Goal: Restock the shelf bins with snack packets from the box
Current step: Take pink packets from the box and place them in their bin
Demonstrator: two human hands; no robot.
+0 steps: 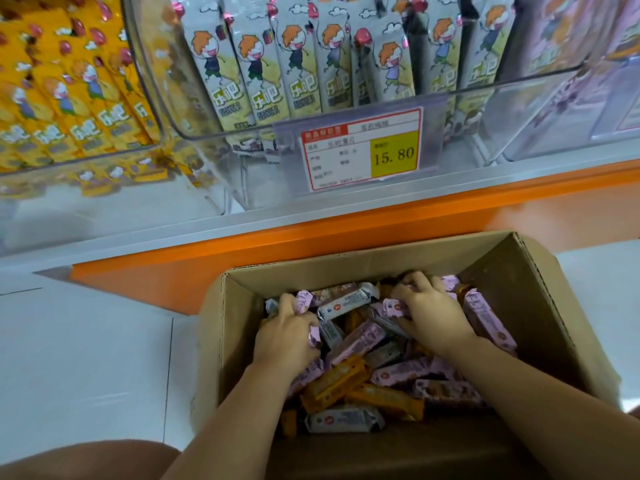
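Both forearms bare, extended forward and downward, palms down. The left hand (285, 336) has its fingers curled, gripping a pink packet (314, 336) between fingers and thumb. The right hand (431, 313) has its fingers curled (tips partly hidden) round a second pink packet (393, 308), thumb beneath it.

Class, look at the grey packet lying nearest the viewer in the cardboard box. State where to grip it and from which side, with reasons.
Grip the grey packet across its narrow middle, coming from above. It lies flat with its long side crosswise and its top face uncovered, so both long edges can likely be reached. The thin end seals would probably slip.
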